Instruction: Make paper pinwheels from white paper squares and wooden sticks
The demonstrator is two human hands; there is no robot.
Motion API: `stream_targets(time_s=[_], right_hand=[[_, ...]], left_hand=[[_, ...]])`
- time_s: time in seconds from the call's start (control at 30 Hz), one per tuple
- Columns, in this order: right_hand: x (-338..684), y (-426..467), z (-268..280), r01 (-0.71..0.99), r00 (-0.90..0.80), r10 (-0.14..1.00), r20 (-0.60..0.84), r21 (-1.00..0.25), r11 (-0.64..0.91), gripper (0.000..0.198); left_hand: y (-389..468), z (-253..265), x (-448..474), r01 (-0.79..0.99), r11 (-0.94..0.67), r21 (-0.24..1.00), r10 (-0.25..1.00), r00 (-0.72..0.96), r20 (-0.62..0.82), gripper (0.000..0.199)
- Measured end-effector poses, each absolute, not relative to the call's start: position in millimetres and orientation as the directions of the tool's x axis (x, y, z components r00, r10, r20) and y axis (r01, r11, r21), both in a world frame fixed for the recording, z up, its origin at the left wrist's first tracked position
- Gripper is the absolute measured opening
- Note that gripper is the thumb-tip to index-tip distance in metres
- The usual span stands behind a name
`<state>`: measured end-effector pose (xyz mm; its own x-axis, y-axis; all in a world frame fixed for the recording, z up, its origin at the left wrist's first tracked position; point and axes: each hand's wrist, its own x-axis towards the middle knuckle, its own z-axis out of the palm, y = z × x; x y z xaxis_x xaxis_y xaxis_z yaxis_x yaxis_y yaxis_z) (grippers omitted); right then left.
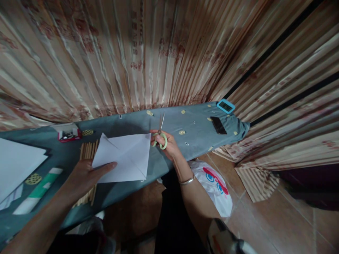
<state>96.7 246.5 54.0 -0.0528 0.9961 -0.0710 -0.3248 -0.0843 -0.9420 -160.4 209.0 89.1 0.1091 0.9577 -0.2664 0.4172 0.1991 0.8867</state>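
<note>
A white sheet of paper [129,155] is pinched along its left side by my left hand [92,171], the thumb lying on top. Slits run inward from its upper left and lower right corners. To the right of the sheet, my right hand [165,144] grips a pair of scissors [163,140] with pale green handles. Their blades point away from me, slightly parted, with nothing between them. Partly hidden under the paper and my left hand lies a row of thin wooden sticks [88,150].
More white paper [18,162] and a green-and-white tube [39,190] lie at left. Behind the sticks stands a small red box [69,134] with metal bits. A phone [218,125] and a blue-framed digital clock [225,106] rest at the right end. A white plastic bag [212,187] is on the floor.
</note>
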Motion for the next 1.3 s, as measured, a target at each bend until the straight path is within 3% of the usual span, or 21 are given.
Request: stream_targets(time_s=[0.23,0.43,0.6,0.7,0.77,0.93,1.3], right_hand=[[96.2,240.6,46.8,-0.203,-0.078,0.990,-0.116,-0.970,-0.130,0.043],[93.7,239.0,47.4,-0.187,-0.059,0.988,-0.145,-0.970,-0.154,0.043],[88.9,242.9,43.5,-0.300,0.101,0.986,-0.132,-0.949,-0.096,0.035],[87.1,246.7,41.4,-0.402,0.214,0.967,-0.138,-0.915,-0.042,0.026],[85.2,248.4,40.4,-0.465,0.261,0.953,-0.154,-0.885,-0.016,0.023],[72.5,246.8,37.8,-0.540,0.255,0.945,-0.206,-0.841,-0.038,0.023],[54.6,237.9,26.4,-0.467,0.143,0.963,-0.228,-0.873,-0.138,0.025]], left_hand=[[204.9,84.5,-151.5,0.430,0.273,0.860,0.946,0.041,-0.321,0.020],[206.2,82.3,-158.1,0.306,0.313,0.899,0.917,0.150,-0.370,0.021],[211.0,76.9,-162.5,-0.060,0.312,0.948,0.946,0.110,-0.304,0.033],[211.4,74.8,-157.8,-0.371,0.278,0.886,0.960,0.112,-0.255,0.042],[209.6,71.7,-151.6,-0.478,0.289,0.829,0.957,0.158,-0.242,0.044],[199.8,56.8,-131.6,-0.455,0.335,0.825,0.939,0.234,-0.252,0.044],[196.6,52.9,-116.3,-0.497,0.330,0.803,0.927,0.009,-0.375,0.043]])
